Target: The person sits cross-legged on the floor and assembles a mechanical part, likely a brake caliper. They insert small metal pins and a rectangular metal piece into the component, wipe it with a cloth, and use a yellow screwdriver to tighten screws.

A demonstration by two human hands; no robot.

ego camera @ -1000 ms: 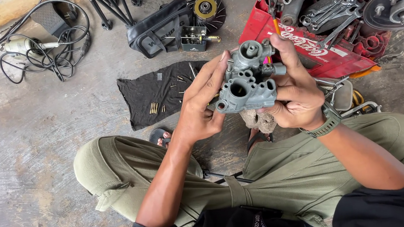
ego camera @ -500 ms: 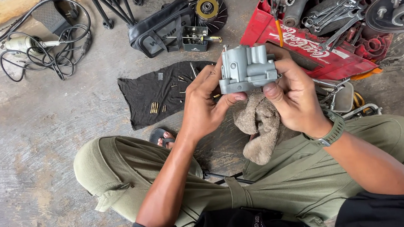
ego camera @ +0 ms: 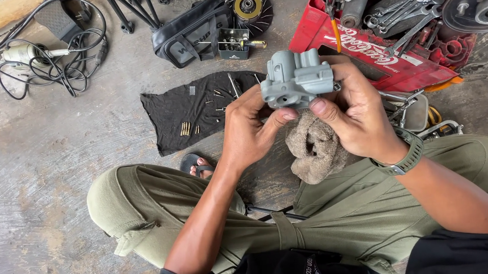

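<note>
I hold a grey cast-metal engine part [ego camera: 297,79] up in front of me with both hands. My left hand [ego camera: 249,131] grips its lower left side, thumb pressed under it. My right hand [ego camera: 357,112] wraps its right side; a green watch sits on that wrist. A tan rag [ego camera: 316,146] hangs below the part, pinched under my right hand. I sit cross-legged in olive trousers on a concrete floor.
A black cloth [ego camera: 196,109] with several small screws and brass bits lies ahead. Behind it are a black bag [ego camera: 191,35] and a finned round part [ego camera: 249,8]. A red crate [ego camera: 386,47] of wrenches stands right, a corded power tool [ego camera: 26,55] far left.
The part has been turned over: its open bores faced me a second ago, now its smooth outer side shows. The rag has dropped into view below it.
</note>
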